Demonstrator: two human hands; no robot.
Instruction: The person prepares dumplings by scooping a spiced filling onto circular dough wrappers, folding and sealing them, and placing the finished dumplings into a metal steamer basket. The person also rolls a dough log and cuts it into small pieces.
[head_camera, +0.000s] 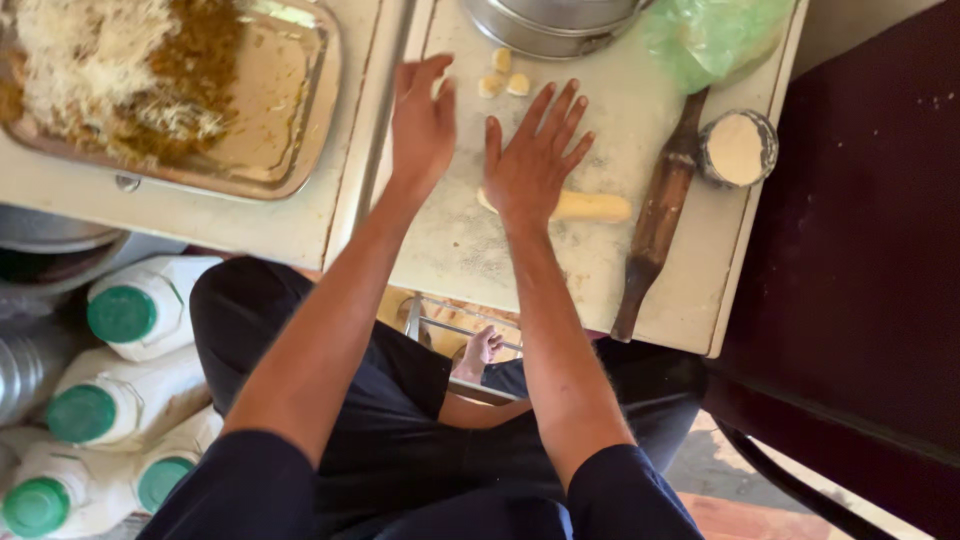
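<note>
The right hand (533, 160) lies flat on a long dough roll (590, 207), fingers spread wide. The left hand (421, 120) is open above the worktop (470, 250).

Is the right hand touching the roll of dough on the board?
Touching: the head view shows the right hand pressed flat on the dough roll, whose end sticks out beside it.

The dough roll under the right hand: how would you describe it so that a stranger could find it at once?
Look at the floured white board in front of the person. The dough roll lies across its middle, partly under the right hand. It is pale yellow and long, unlike the small dough pieces farther up and the dark wooden rolling pin beside it.
</note>
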